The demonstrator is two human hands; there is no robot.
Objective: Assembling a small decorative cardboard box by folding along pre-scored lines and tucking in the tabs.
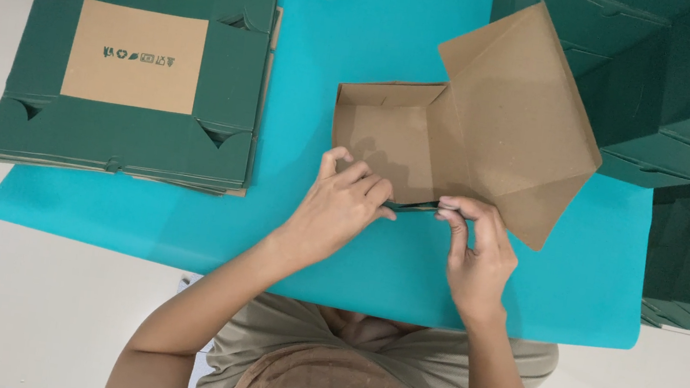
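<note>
Pinching the near wall of a half-folded box [421, 142], left hand [334, 210] and right hand [478, 254] work mid-tabletop [141, 213]; lid unclosed, flat blanks [133, 63] stacked at the left edge.

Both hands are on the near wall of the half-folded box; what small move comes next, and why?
Probably press the near wall down and inward until it locks. The left hand and right hand pinch that edge of the cardboard box, the far and left walls already stand, and the lid flap is open.
</note>
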